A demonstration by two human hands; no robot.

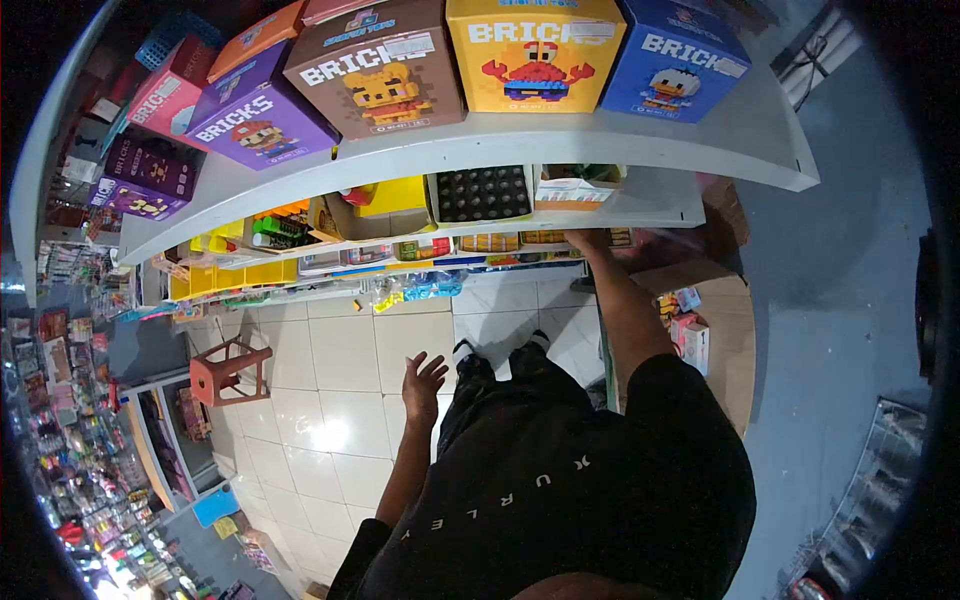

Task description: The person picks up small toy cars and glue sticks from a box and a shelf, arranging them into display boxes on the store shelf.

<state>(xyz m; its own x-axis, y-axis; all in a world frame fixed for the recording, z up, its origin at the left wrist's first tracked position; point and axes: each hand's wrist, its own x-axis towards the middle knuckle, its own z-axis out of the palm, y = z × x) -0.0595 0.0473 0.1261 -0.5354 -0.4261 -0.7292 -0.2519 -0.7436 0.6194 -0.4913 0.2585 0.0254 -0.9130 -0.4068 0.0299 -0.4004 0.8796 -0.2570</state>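
Observation:
My left hand (424,382) hangs over the tiled floor beside my legs, fingers apart, holding nothing. My right arm reaches forward to the shelves, and only the back part of my right hand (590,240) shows. Its fingers are hidden below the edge of the middle shelf (660,210), near yellow-brown packs (545,238) on the level beneath. Whether it grips anything cannot be seen. Above it, on the middle shelf, stand an open white-and-orange box (572,192) and a tray of dark round-topped items (484,194).
Brick-toy boxes, among them a yellow one (535,60) and a blue one (672,60), line the top shelf (480,145). A cardboard box (735,345) with small packs stands right of my arm. A brown plastic stool (230,370) is on the floor at left.

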